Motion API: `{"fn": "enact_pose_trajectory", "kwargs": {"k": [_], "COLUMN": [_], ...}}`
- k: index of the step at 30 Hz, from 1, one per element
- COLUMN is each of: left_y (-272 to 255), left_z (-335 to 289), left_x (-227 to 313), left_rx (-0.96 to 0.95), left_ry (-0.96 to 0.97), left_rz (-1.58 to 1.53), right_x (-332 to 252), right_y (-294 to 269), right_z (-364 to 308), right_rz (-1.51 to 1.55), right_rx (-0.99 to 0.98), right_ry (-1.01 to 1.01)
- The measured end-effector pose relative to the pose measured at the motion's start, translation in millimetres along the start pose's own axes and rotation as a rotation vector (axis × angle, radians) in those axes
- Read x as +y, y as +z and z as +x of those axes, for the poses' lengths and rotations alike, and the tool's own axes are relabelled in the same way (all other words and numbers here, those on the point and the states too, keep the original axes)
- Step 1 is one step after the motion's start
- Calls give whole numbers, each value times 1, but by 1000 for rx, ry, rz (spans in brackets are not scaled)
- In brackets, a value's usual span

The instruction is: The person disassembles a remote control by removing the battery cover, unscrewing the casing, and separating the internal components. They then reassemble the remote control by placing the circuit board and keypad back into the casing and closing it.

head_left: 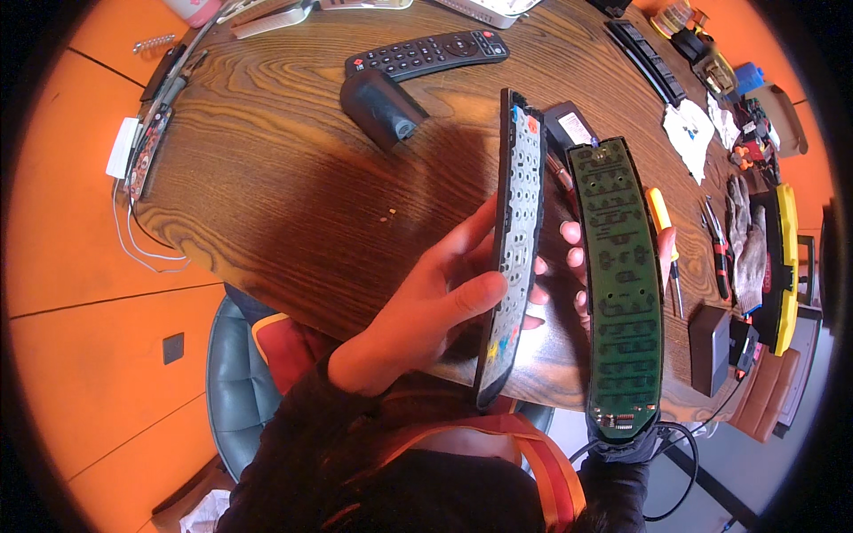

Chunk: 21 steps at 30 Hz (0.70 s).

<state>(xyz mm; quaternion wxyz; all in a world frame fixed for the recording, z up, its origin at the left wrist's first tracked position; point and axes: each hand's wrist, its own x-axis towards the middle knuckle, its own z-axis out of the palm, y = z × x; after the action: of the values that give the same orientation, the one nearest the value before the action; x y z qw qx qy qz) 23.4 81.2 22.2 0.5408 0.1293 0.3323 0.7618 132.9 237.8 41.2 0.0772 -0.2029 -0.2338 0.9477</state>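
My left hand (449,284) grips the front cover (520,204) of a remote control, tilted on edge. The cover's inner side shows a grey rubber keypad with a few coloured keys. In my right hand (576,258) is the remote's back half, holding a long green circuit board (624,275) with dark contact tracks facing up. My fingers wrap round both its long edges. The two halves are held apart, side by side above the table's near edge. Behind them lies a dark piece with a white label (573,124), partly hidden.
A whole black remote (435,55) and a black cylindrical piece (378,107) lie at the back of the wooden table (267,178). To the right are a yellow-handled screwdriver (659,213), pliers (715,244), work gloves (745,240) and a dark grey box (709,351). Tiny bits (388,214) lie mid-table.
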Motion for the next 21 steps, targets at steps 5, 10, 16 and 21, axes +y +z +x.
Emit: {"fn": "enact_pose_trajectory", "kwargs": {"k": [5,10,16,21], "left_y": [-7,1,22,19], "left_z": [-1,-1,-5,-1], "left_x": [4,14,23,37], "left_rx": [28,59,223,168], "left_ry": [-74,-74,239,80], "left_rz": [49,196,694,645], "right_x": [2,11,25,31], "right_y": [1,5,7,8], "right_z": [-1,0,6,8], "right_rz": [-14,-169,-30,-2], "right_rx": [-23,61,90,-53], "right_ry": [-14,-142,-193,-233]}}
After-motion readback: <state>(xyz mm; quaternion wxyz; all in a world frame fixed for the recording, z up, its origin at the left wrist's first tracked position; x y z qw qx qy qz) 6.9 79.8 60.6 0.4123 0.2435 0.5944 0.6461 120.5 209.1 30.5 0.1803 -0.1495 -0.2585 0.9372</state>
